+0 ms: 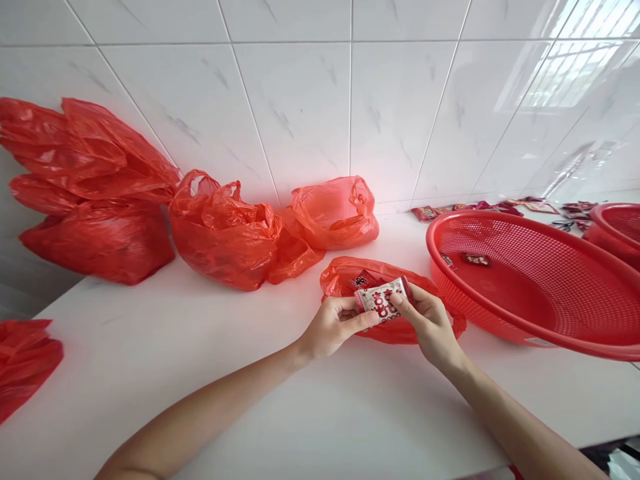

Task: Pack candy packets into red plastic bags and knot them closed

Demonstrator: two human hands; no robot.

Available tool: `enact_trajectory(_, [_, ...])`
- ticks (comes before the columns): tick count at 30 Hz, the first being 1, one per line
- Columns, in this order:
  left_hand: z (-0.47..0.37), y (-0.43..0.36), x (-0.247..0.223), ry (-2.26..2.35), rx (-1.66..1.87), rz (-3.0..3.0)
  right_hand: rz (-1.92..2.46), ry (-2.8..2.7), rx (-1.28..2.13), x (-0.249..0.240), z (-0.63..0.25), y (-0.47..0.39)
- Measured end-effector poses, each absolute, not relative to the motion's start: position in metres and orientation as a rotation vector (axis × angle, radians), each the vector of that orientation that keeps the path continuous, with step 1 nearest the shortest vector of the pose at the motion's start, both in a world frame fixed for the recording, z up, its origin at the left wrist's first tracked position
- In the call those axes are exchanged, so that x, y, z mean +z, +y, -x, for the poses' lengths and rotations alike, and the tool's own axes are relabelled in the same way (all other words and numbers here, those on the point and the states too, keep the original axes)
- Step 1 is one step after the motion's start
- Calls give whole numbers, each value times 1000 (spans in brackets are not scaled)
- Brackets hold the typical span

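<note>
A small white packet with red print and red ends (383,300) is held up between both hands. My left hand (333,327) pinches its left end, thumb on the front. On its right end are the thumb and fingers of my right hand (434,327), also closed. Just behind and below the packet, an open red plastic bag (400,333) lies on the white table (280,400), with dark red packets (367,280) partly visible inside. To the right stands a large red mesh basket (525,267) with a few small packets (475,259) in it.
Bunched red bags (225,233) line the tiled wall (300,107) at the left and centre. Another red bag (25,363) sits at the far left edge. Small packets (425,213) lie along the wall behind the basket, and a second red basket (620,223) is at the right edge.
</note>
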State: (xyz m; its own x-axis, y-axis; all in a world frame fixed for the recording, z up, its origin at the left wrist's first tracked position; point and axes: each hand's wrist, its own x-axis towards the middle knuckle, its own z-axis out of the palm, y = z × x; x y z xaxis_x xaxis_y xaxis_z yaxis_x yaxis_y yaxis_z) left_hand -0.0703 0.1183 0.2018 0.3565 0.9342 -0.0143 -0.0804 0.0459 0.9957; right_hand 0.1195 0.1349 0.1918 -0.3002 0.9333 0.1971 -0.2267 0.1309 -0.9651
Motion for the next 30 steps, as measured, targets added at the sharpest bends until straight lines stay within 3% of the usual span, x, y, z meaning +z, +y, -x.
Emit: enact_trajectory(30, [76, 120, 198, 914, 1002, -1421, 826, -1264, 1399, 190, -121, 135])
